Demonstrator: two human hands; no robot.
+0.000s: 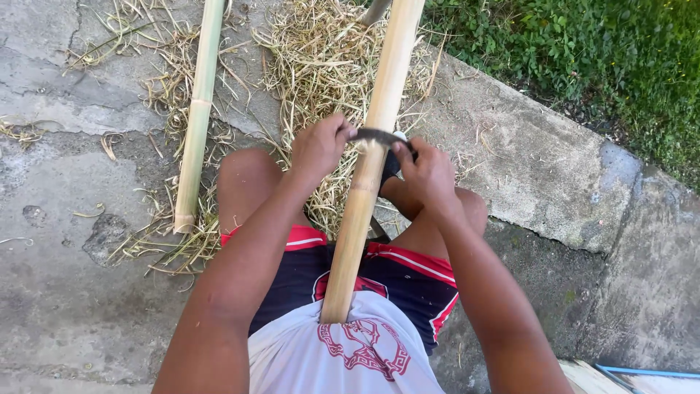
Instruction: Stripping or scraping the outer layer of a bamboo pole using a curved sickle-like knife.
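Both hands grip curved blade [379, 136] across bamboo pole [362, 197]: left hand [319, 146] and right hand [425, 171] fingers clenched on its ends. Best drawn evenly, shallow, along the grain.

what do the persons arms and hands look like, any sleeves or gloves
Both arms are bare to the top of the view, with no sleeves showing. The left hand and right hand wear no gloves, and no rings, watch or bands show.
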